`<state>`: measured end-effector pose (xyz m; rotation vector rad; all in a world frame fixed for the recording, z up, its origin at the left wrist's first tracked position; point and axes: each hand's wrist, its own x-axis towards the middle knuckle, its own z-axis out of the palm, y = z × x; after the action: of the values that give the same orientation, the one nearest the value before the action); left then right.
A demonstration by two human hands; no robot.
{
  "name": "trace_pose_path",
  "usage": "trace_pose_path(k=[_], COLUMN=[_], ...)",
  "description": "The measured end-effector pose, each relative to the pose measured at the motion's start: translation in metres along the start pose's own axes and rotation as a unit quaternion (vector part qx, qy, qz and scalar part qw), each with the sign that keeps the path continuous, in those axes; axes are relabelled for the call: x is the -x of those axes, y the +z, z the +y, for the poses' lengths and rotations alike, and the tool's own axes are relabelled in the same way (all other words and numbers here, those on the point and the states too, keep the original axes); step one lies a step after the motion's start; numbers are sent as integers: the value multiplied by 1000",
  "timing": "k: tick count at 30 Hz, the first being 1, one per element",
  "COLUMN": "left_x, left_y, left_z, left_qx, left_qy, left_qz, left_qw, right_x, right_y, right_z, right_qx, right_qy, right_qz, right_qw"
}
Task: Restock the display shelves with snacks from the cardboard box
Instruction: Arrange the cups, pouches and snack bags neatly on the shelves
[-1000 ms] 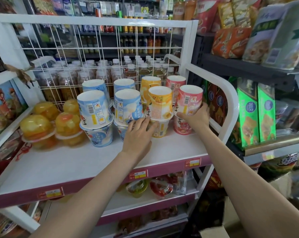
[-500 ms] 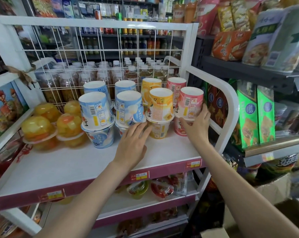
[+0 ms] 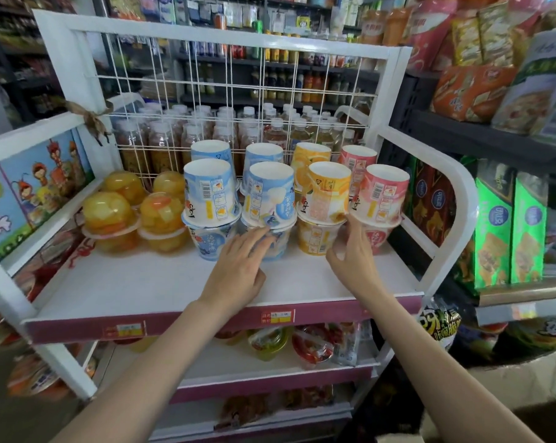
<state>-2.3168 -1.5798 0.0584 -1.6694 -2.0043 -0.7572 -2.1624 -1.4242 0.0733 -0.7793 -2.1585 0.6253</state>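
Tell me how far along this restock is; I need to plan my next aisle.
Looks done: stacked cups fill the back right of the top shelf. In hand: the left hand and right hand touch the front stacks, apparently straightening them. Left: the shelf's front is bare, and a cardboard box sits lower right, contents unseen.

Bare shelf front [image 3: 136, 282] before stacked cups [image 3: 211, 193]

A dark shelf unit [image 3: 462, 135] runs along the right of the frame, above a grey ledge [image 3: 526, 295]. Behind the white wire grid [image 3: 238, 91] at top centre, dim aisles of dark shelving [image 3: 270, 62] recede. Grey floor [image 3: 1, 404] shows at lower left.
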Motion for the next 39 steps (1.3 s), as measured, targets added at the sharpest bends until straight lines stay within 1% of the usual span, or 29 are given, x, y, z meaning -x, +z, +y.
trace_pose_path(k=[2, 5, 8, 10, 12, 15, 17, 23, 28, 30, 31, 36, 39], left_x=[5, 17, 28, 32, 33, 36, 36, 31, 26, 27, 28, 32, 42], left_y=[-5, -13, -20, -23, -28, -37, -41, -39, -44, -46, -47, -55, -59], left_z=[-3, -15, -30, -38, -42, -45, -48, -54, -52, -49, -48, -49, -53], left_qx=[-4, -24, -48, -50, -27, 13, 20, -3, -28, -44, -53, -42, -21], left_qy=[-38, -112, -155, -149, -138, -137, -129, -112, -112, -114, -116, -119, -98], left_qz=[20, 46, 47, 25, 11, -1, -12, -43, -56, -72, -83, -92, -58], left_qw=[999, 992, 986, 987, 990, 990, 991, 993, 992, 990, 988, 988, 993], right_x=[4, 10, 17, 21, 21, 22, 24, 25, 27, 27, 27, 28, 34], right_y=[-1, 1, 16, 31, 44, 56, 59, 60, 59, 57, 56, 47, 47], right_z=[-3, -26, -50, -59, -63, -65, -66, -69, -73, -76, -78, -79, -83], right_qx=[19, 34, 47, 54, 62, 62, 87, 197, 237, 244, 249, 281, 285], right_qy=[-13, -39, -101, -128, -132, -85, -70, -91, -97, -93, -90, -55, -70], right_qz=[21, 58, 47, 7, -24, -40, -37, -15, -13, -13, -17, -97, -85], right_qw=[1000, 997, 993, 990, 989, 994, 993, 976, 967, 965, 964, 953, 952])
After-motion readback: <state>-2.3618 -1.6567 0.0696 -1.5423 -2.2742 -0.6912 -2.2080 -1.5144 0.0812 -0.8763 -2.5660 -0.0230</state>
